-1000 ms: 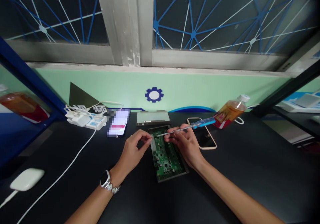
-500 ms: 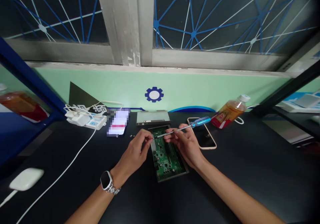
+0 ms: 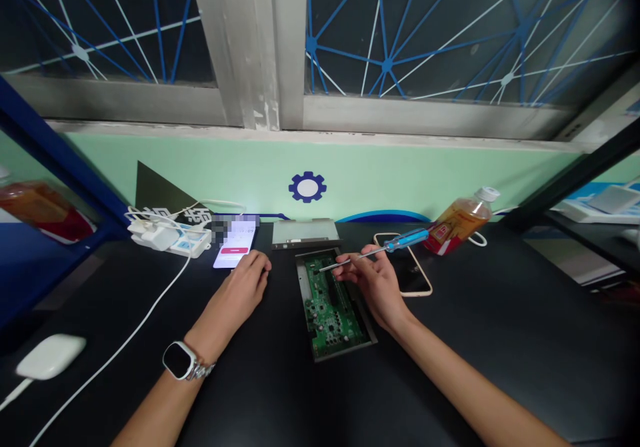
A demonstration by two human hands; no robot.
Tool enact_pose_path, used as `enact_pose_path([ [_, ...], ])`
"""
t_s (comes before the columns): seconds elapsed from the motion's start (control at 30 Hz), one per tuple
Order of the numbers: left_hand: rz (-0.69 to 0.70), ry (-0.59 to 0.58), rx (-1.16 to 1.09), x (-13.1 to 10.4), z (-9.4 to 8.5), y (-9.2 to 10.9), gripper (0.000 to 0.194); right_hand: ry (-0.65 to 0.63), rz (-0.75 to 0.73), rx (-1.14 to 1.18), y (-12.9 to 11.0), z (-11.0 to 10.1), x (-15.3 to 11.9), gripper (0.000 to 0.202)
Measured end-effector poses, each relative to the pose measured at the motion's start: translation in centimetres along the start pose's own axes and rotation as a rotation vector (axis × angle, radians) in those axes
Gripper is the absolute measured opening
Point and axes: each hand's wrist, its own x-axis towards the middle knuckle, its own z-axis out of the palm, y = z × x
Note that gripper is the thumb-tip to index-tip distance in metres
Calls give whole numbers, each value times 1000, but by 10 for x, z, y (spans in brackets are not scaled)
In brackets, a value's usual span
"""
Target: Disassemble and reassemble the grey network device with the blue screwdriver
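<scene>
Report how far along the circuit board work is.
Apparently done: the metal plate lies apart, leaving the circuit board exposed. In hand: the right hand holds the screwdriver, its tip over the board's far end; the left hand is away from it. Left, probably: finishing there, as the board sits in its metal frame. Fastener count can't be seen.

Dim, soft indoor light; phone screen [image 3: 239, 242] bright, partly pixelated; side edges stretched, blurry; upper-right corner darkened.
</scene>
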Motion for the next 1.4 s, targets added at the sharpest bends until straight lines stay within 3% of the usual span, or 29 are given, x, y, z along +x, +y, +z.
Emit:
enact_pose_path([
  [0.23,5,25,38,-3,7,4,25,-13,25,-24,-3,2,-1,41],
  [0.5,16,81,-29,-2,20,-7,23,-19,10,-46,-4,2,0,39],
  [0.73,24,97,-44,0,20,-16,23,-9,114,-145,-29,-9,10,28],
  [0.9,-10,84,-58,2,17,-14,22,-36,236,-460,-44,-32,16,33],
  [1.1,-1,104,-58,2,17,-11,20,-95,291,-1017,-39,-49,13,34],
  [1.3,30,129,-1,7,4,22,25,-97,314,-1281,-28,-50,11,22],
  [1.4,76,118,-83,18,5,37,26,-73,203,-1455,-24,-47,12,19],
])
